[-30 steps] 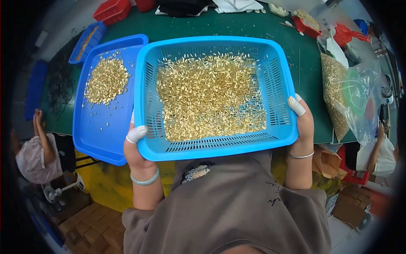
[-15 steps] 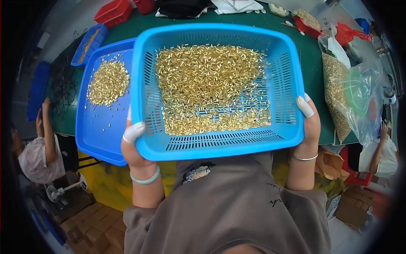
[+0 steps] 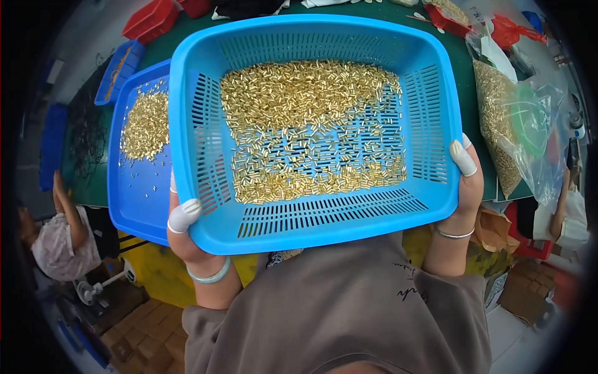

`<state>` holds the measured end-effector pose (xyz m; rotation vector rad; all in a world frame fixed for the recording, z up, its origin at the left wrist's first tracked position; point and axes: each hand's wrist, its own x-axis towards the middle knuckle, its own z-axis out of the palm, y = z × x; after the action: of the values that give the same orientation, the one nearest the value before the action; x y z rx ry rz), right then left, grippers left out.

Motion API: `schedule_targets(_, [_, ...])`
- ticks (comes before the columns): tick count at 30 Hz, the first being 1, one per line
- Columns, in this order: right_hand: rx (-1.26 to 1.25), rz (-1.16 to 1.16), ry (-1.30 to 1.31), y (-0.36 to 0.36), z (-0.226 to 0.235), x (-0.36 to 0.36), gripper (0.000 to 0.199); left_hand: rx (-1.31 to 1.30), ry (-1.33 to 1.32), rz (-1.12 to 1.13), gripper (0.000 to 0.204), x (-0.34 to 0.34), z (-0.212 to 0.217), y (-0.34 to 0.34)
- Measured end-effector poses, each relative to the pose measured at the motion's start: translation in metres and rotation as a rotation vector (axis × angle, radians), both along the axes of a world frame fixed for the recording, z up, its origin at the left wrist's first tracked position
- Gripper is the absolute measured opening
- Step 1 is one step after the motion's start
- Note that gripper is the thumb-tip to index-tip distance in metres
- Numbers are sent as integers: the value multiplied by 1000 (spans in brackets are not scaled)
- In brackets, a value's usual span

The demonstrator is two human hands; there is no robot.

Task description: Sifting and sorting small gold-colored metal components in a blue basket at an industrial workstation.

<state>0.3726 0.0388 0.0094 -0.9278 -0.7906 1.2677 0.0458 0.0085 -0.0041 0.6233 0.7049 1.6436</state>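
Between my two hands I hold up a light-blue slotted plastic basket (image 3: 324, 230). Its floor carries many small gold metal tubes (image 3: 299, 93), heaped thickly at the far side and strewn thinner across the middle, where slots show through. My left hand (image 3: 187, 232) grips the near left corner, a white finger cot on the thumb pressing the rim. On the right wall my right hand (image 3: 468, 184) is closed round the rim, also with white finger cots. Most fingers of both hands are hidden under the basket.
A darker blue tray (image 3: 140, 199) with a pile of gold tubes lies to the left, partly behind the basket. Clear bags of tubes (image 3: 495, 118) stand at the right of the green table (image 3: 87, 156). Red bins (image 3: 149, 20) are at the back left. Other people sit at both sides.
The basket has come nearer and looks larger, and its left side has shifted left. The tubes inside have slid and spread, leaving more of the slotted floor bare in the middle.
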Motion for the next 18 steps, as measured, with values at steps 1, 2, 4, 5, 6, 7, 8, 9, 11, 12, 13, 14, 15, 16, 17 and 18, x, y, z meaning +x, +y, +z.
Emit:
schedule_targets(1, [8,-7,-2,1,0,0,28,10,0,4,72,-2,-2,1])
schedule_targets(2, [12,-14,-4,2,-1,0,27,17,-1,8,71,-4,-4,2])
schedule_targets(4, [-1,-26,-12,6,-5,3,27,6,-8,8,70,-7,-10,4])
schedule_targets(5, [0,-16,-22,9,-7,6,32,17,-45,12,69,-8,-14,4])
schedule_targets(6, [0,-7,-31,10,-8,8,36,27,-82,17,68,-9,-17,4])
schedule_targets(7, [-1,2,-41,11,-10,9,41,37,-120,22,67,-10,-21,5])
schedule_targets(8, [-17,-2,-45,13,-10,9,41,20,-124,19,67,-13,-25,7])
schedule_targets(9, [-18,-8,-41,14,-11,8,41,68,-155,-30,66,-17,-29,9])
schedule_targets(11, [-15,-18,-31,15,-12,6,41,170,-215,-123,64,-20,-33,13])
schedule_targets(12, [-23,-19,-34,15,-12,6,41,162,-218,-123,64,-21,-34,12])
schedule_targets(13, [-24,-18,-36,15,-12,5,41,146,-221,-114,64,-19,-32,11])
schedule_targets(14, [-21,-15,-37,15,-12,4,41,134,-224,-102,64,-17,-28,11])
schedule_targets(15, [-17,-12,-38,15,-12,3,41,123,-225,-91,63,-16,-27,11])
schedule_targets(16, [-19,-8,-38,14,-12,2,41,122,-225,-87,63,-18,-29,9])
schedule_targets(17, [-26,-15,-35,14,-11,1,42,114,-239,-73,64,-22,-34,7])
schedule_targets(18, [-32,-21,-31,13,-10,1,42,107,-253,-58,64,-25,-38,4])
